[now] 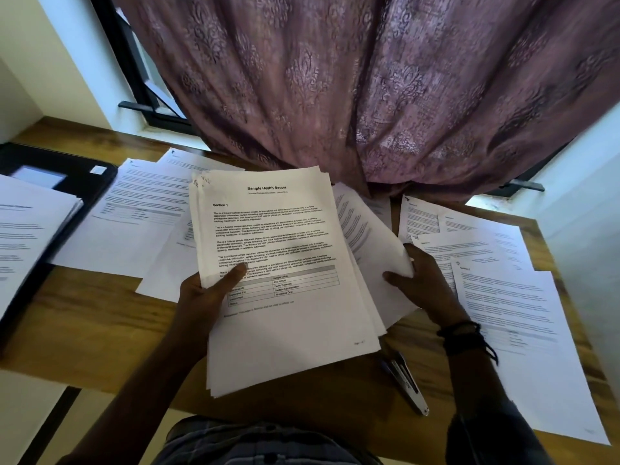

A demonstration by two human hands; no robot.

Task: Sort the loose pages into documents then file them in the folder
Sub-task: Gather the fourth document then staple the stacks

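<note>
Stapler (407, 384), one only, lies by the near edge of the counter (100, 313). Over the near middle, the left hand (204, 293) pinches one stack of pages (285, 263) at its lower left edge, thumb on top, other fingers hidden beneath. The right hand (426, 283) curls its fingers (396, 276) round a few sheets fanned off the stack's right side. Paper is judged light, limp and slippery sheet on sheet, so it is best held at an edge, thumb above, fingers below, the second hand steadying. Loose sheets (520, 330) lie flat: at least four along the right edge, at least three toward the far left. One black folder (67, 189) sits at the far left corner, overlapped by a further pile (27, 236). One curtain (335, 95) hangs beyond.
</note>
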